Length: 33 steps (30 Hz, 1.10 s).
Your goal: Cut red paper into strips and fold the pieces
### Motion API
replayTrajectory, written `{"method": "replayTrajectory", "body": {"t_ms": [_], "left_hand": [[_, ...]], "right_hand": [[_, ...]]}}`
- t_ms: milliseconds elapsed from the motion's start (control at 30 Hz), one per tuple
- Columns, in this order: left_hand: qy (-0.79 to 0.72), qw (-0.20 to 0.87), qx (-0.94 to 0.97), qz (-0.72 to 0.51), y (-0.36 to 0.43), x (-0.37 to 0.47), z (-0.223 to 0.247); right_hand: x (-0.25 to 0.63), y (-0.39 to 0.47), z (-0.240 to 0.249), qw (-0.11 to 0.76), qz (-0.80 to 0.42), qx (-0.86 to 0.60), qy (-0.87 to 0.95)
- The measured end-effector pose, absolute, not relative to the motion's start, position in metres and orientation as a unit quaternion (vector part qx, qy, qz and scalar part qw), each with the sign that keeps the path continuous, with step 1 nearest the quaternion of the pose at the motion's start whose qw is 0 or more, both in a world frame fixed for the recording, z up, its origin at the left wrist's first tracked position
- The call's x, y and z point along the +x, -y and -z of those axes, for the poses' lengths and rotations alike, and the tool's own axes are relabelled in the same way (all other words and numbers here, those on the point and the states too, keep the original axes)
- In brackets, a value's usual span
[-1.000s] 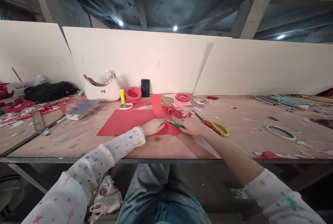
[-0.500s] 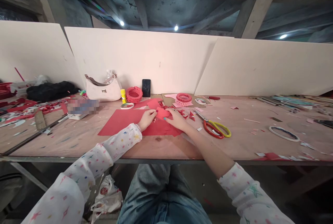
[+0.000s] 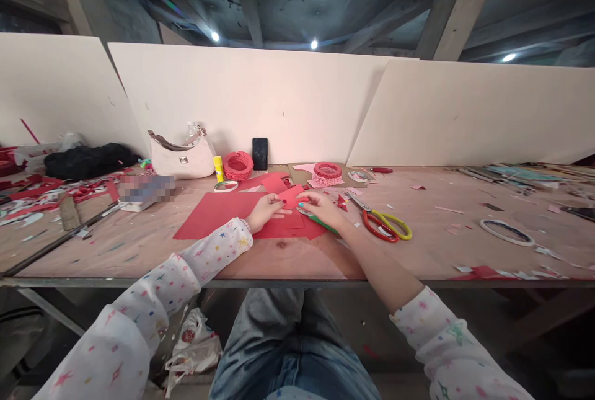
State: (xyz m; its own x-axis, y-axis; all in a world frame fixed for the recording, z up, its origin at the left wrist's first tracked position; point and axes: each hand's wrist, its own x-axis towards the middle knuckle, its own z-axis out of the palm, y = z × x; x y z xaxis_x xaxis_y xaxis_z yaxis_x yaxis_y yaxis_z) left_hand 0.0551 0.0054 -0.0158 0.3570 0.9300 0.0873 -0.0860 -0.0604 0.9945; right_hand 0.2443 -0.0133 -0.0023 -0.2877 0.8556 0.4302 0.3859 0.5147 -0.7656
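Head view. Small red paper piece (image 3: 292, 194) is up between the two hands, above the large red sheet (image 3: 209, 214) spread on the tabletop (image 3: 279, 266). Left hand (image 3: 263, 212) pinched nearly shut at the piece's left side, thumb against fingertips, other fingers loosely curled. Right hand (image 3: 324, 208) also closed to a light pinch, at the right side; palm down, fingers bent.

Green-handled tool (image 3: 320, 222) shows just under the right hand. Cannot tell whether the palm has hold of it or it lies loose on the sheet.

Handling, as judged: thin stock, likely to crease wherever it is squeezed, so pads rather than nails, and pressure near the edges only. Best to line up edges or corners first, one side pinned by the left hand, then press any fold from the middle outward. Flat support underneath would give a crisper line than working in the air. Should the tool be in the palm, its tip wants to point away from the left fingers and off the sheet.

Red-and-yellow-handled scissors (image 3: 387, 226) to the right, near the right forearm; elbow swing could nudge them. Loose scraps close by could slip beneath the work.
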Motion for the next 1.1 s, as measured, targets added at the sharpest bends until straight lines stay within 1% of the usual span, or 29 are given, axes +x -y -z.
{"method": "replayTrajectory", "body": {"t_ms": [100, 167, 267, 333, 400, 533, 667, 833, 967, 1033, 1100], "left_hand": [[-0.338, 0.602, 0.608, -0.391, -0.001, 0.056, 0.017], [-0.325, 0.619, 0.603, -0.385, 0.0, 0.055, 0.017], [-0.309, 0.65, 0.564, -0.404, -0.001, 0.054, 0.018], [-0.292, 0.675, 0.537, -0.413, -0.002, 0.053, 0.018], [-0.276, 0.696, 0.519, -0.411, -0.002, 0.053, 0.018], [-0.266, 0.714, 0.517, -0.39, 0.004, 0.056, 0.015], [-0.271, 0.711, 0.547, -0.348, 0.009, 0.06, 0.014], [-0.268, 0.684, 0.616, -0.286, 0.014, 0.063, 0.013], [-0.277, 0.617, 0.699, -0.232, 0.015, 0.061, 0.009], [-0.278, 0.572, 0.736, -0.233, 0.013, 0.059, 0.008], [-0.275, 0.518, 0.763, -0.273, 0.009, 0.057, 0.008]], "right_hand": [[0.246, 0.014, 0.001, 0.47, -0.275, -0.402, 0.736], [0.248, 0.015, -0.001, 0.496, -0.31, -0.388, 0.712], [0.249, 0.019, -0.003, 0.522, -0.425, -0.355, 0.649], [0.248, 0.02, -0.004, 0.522, -0.5, -0.311, 0.618], [0.247, 0.02, -0.003, 0.511, -0.541, -0.269, 0.611], [0.244, 0.017, 0.003, 0.485, -0.561, -0.256, 0.62], [0.243, 0.013, 0.009, 0.489, -0.548, -0.273, 0.622], [0.243, 0.011, 0.013, 0.496, -0.525, -0.286, 0.63], [0.243, 0.009, 0.014, 0.494, -0.523, -0.305, 0.625], [0.243, 0.009, 0.013, 0.488, -0.519, -0.317, 0.626], [0.242, 0.01, 0.013, 0.47, -0.514, -0.321, 0.642]]}}
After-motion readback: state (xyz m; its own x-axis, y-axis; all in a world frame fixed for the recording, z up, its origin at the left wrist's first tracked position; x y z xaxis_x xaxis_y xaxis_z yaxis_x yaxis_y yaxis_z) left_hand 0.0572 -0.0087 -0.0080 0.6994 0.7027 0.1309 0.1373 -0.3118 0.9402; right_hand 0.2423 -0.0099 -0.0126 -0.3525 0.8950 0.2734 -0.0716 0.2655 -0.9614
